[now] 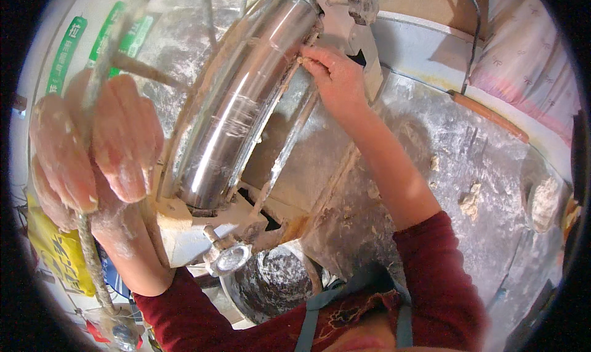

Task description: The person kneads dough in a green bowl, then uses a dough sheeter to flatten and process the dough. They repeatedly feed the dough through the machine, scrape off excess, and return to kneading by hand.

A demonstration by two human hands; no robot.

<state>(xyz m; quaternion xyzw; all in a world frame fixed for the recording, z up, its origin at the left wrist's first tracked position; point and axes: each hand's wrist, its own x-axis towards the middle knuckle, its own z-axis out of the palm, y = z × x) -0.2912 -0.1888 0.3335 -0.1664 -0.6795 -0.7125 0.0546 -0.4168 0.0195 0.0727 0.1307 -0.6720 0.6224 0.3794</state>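
Note:
A shiny metal roller (246,106) lies slantwise in a flour-dusted machine frame. My right hand (332,72) reaches to the far right edge of the roller, thumb and fingers pinched together on a small pale scrap of dough (300,60). At the left, close to the camera, my left hand (98,146) is blurred and dusty with flour. Its fingers are curled about a long floury rod (93,253) that runs up and down past the hand. Part of the rod is hidden between the fingers. A pale metal knob (231,258) stands at the roller's near end.
A floury bowl (271,284) is below the machine. Dough crumbs (470,200) lie on the floury grey surface (418,143) at right, with a wooden-handled tool (489,115) beyond. A yellow bag (58,250) is at lower left. A patterned curtain (535,50) hangs at far right.

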